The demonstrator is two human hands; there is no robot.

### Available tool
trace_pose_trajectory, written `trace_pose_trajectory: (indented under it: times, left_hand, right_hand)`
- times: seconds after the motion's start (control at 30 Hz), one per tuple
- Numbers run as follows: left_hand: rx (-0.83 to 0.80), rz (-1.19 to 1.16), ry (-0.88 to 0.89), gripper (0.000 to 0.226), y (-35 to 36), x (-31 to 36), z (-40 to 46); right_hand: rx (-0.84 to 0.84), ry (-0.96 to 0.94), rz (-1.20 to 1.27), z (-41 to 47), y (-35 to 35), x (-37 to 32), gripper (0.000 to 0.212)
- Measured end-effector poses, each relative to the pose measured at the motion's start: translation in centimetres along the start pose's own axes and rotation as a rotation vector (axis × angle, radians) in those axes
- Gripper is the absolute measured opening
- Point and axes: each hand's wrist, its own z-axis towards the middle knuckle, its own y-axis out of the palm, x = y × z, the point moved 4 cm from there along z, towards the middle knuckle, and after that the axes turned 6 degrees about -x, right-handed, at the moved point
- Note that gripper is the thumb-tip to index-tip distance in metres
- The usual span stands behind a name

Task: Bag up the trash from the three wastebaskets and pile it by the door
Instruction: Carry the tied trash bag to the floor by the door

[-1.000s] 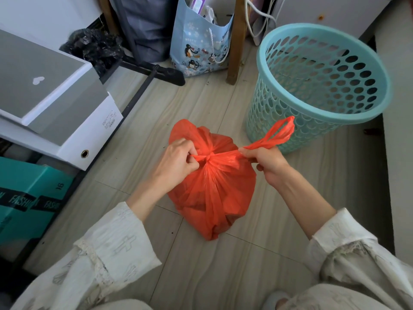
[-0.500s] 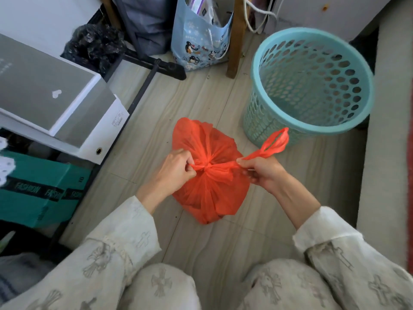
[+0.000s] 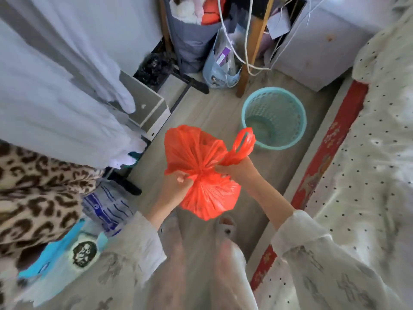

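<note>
A full orange plastic trash bag [image 3: 207, 193] hangs in the air at the centre of the head view, tied at its neck. My left hand [image 3: 176, 182] pinches the bag's left handle at the knot. My right hand [image 3: 234, 170] grips the right handle, whose loop [image 3: 244, 142] sticks up. Beyond the bag, a teal perforated wastebasket [image 3: 290, 139] stands empty on the wood-pattern floor.
A bed with a dotted cover [image 3: 368, 164] runs along the right. Hanging clothes [image 3: 51, 104] and a leopard-print garment [image 3: 38, 191] crowd the left above a grey box [image 3: 145, 108]. Bags [image 3: 221, 63], a wooden leg [image 3: 252, 52] and cables stand at the back. My slippered feet [image 3: 225, 227] are below the bag.
The view has risen from a crouch to standing. Both hands have lifted the bag off the floor, and the wastebasket now lies farther below.
</note>
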Motion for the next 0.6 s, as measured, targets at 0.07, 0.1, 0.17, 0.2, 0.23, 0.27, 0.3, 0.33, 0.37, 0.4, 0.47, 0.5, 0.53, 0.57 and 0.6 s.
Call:
trace_pose_trajectory:
  times: [0.07,0.1,0.17,0.2,0.23,0.27,0.3,0.33,0.37,0.4,0.47,0.5,0.53,0.57,0.6]
  left_hand:
    - [0.013,0.0,-0.029,0.034,-0.4,0.2,-4.0]
    - [0.038,-0.022,-0.05,0.037,-0.5,0.0,-6.0]
    - [0.061,-0.122,-0.129,0.037,-0.6,-1.7,-9.8]
    - [0.083,-0.168,-0.157,0.033,-0.7,-2.5,-12.0]
    - [0.125,-0.215,-0.194,0.029,-0.8,-3.5,-14.2]
    - [0.164,-0.26,-0.222,0.026,-1.0,-4.2,-16.5]
    - [0.186,-0.288,-0.233,0.024,-1.1,-5.0,-18.7]
    - [0.197,-0.303,-0.247,0.021,-1.1,-5.8,-20.8]
    - [0.229,-0.329,-0.256,0.018,-1.3,-6.9,-22.8]
    - [0.262,-0.377,-0.267,0.018,-1.5,-8.2,-24.8]
    - [0.342,-0.483,-0.275,0.024,-1.8,-10.7,-28.6]
    - [0.381,-0.528,-0.271,0.019,-1.9,-11.9,-30.6]
    - [0.414,-0.566,-0.269,0.009,-2.2,-12.8,-32.7]
    - [0.439,-0.601,-0.265,0.005,-2.3,-13.8,-34.7]
    - [0.458,-0.631,-0.261,0.013,-2.5,-15.1,-36.6]
  right_hand:
    - [-0.05,0.009,-0.104,-3.4,1.5,-1.4,0.015]
    - [-0.071,0.024,-0.175,-5.4,2.3,-2.1,0.03]
    - [-0.117,0.023,-0.29,-9.3,4.1,-3.0,0.046]
    - [-0.144,0.004,-0.332,-11.1,5.1,-3.3,0.047]
    - [-0.185,-0.004,-0.374,-12.9,6.1,-3.5,0.047]
    - [-0.226,-0.027,-0.403,-14.4,7.2,-3.6,0.047]
    - [-0.283,-0.032,-0.434,-15.8,8.4,-4.1,0.048]
    - [-0.349,-0.041,-0.471,-17.2,9.7,-4.3,0.05]
    - [-0.415,-0.036,-0.501,-18.7,11.1,-4.6,0.053]
    - [-0.473,-0.046,-0.532,-19.9,12.6,-4.7,0.054]
    - [-0.566,-0.064,-0.61,-22.7,15.7,-4.9,0.052]
    - [-0.602,-0.063,-0.665,-24.3,17.4,-4.7,0.05]
    - [-0.629,-0.078,-0.714,-25.7,19.2,-4.4,0.047]
    - [-0.638,-0.118,-0.775,-27.0,21.0,-4.1,0.045]
    - [-0.643,-0.175,-0.82,-28.2,22.9,-3.8,0.043]
